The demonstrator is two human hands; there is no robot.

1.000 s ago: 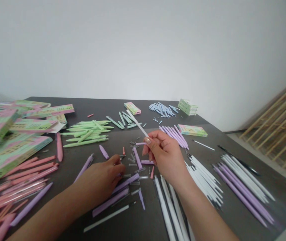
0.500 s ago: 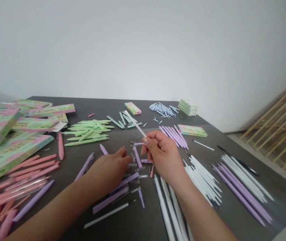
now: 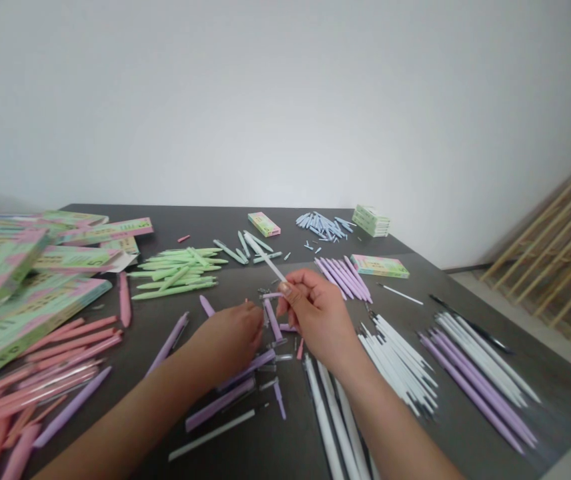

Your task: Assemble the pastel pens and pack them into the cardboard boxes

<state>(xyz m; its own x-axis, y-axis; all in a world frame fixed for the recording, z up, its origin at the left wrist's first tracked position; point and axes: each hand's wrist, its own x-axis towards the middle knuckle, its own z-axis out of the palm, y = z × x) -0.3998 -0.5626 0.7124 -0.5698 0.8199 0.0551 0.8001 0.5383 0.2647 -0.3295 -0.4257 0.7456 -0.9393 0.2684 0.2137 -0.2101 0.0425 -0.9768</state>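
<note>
My right hand is closed in a pinch on a thin white pen refill that points up and away to the left. My left hand lies low on the dark table, fingers curled over a scatter of small clear and metal pen parts and purple barrels; what its fingertips hold is hidden. The two hands are almost touching. White refills lie just below my right wrist.
Pink pens and green-pink boxes fill the left side. Green pens lie behind, blue parts and two small boxes at the far edge. Purple and white tubes sit right. Wooden slats lean at far right.
My left hand slid right and forward across the small parts toward my right hand. My right hand dipped a little left with the refill. The view tilted slightly upward.
</note>
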